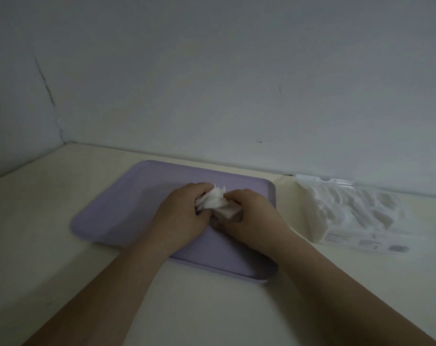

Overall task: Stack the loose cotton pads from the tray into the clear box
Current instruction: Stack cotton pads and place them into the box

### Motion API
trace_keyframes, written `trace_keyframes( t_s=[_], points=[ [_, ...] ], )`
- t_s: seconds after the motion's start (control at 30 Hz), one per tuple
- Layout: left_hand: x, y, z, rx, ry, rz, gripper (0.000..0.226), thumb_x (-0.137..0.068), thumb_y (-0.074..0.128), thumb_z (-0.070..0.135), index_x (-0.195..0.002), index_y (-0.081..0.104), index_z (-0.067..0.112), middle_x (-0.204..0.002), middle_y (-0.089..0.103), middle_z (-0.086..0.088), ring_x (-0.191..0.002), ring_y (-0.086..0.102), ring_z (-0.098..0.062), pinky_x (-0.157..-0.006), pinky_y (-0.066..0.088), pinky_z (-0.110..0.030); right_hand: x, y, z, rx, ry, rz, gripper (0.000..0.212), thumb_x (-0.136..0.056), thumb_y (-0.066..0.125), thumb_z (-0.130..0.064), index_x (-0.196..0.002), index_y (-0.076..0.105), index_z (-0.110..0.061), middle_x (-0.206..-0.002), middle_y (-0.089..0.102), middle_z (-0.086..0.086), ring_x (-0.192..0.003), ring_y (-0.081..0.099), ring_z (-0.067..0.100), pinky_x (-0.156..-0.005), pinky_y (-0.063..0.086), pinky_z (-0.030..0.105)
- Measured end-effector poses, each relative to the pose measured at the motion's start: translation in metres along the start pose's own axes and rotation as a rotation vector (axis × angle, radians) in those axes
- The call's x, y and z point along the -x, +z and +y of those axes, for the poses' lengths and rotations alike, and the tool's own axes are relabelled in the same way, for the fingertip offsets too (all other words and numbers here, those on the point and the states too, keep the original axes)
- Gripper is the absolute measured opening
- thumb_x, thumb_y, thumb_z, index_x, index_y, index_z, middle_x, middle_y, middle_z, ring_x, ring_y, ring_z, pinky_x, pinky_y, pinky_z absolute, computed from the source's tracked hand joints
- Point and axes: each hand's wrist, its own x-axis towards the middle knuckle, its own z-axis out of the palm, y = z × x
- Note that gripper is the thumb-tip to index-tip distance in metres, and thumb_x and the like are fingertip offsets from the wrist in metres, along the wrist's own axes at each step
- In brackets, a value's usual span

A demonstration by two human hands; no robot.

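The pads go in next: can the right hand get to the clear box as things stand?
Probably yes. The right hand, gripping the cotton pads, is near the clear box, which lies just right of the tray with nothing between.

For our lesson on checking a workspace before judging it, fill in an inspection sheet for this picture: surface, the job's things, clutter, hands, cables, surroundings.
Surface: cream table, dimly lit, set into a wall corner.
Job's things: lilac tray on the table; bunch of white cotton pads held over the tray; clear box to the tray's right by the wall, white pads already inside.
Clutter: cream sheet-like shape at the box's left end; cannot tell what it is.
Hands: left hand and right hand both grip the cotton pads from opposite sides.
Cables: nothing seen.
Surroundings: plain grey wall with a dark crack at the left.
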Motion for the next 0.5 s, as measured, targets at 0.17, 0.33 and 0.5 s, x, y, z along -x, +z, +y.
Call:
trace_keyframes(
  t_s=[0.17, 0.33, 0.5],
  points=[
    [-0.001, -0.011, -0.005, -0.082, -0.003, 0.125, 0.05, -0.083, 0.06, 0.038, -0.13, 0.069, 0.024, -0.127, 0.073, 0.003, -0.117, 0.068, -0.023, -0.1, 0.055, -0.039, -0.001, 0.005, 0.013, 0.09, -0.073, 0.053, 0.035, -0.088, 0.069, -0.048, -0.107, 0.075, -0.019, -0.102, 0.064, 0.007, -0.093, 0.062, 0.03, -0.082, 0.05, 0.036],
    [0.006, -0.012, -0.012, -0.298, 0.048, 0.197, 0.046, -0.08, 0.065, 0.022, -0.126, 0.072, 0.019, -0.117, 0.076, -0.006, -0.105, 0.069, -0.037, -0.087, 0.059, -0.045, -0.001, 0.001, 0.013, 0.102, -0.123, 0.043, 0.032, -0.091, 0.05, -0.045, -0.083, 0.068, -0.02, -0.081, 0.059, 0.001, -0.08, 0.058, 0.027, -0.07, 0.043, 0.035],
    [0.012, -0.007, -0.002, -0.298, 0.142, 0.162, 0.079, -0.068, 0.051, 0.025, -0.146, 0.055, 0.015, -0.154, 0.051, -0.011, -0.142, 0.046, -0.038, -0.115, 0.04, -0.054, -0.002, -0.002, 0.018, -0.139, 0.015, 0.129, 0.026, -0.097, 0.06, -0.033, -0.078, 0.059, -0.016, -0.06, 0.055, -0.006, -0.06, 0.053, 0.01, -0.054, 0.035, 0.02]
  ],
)
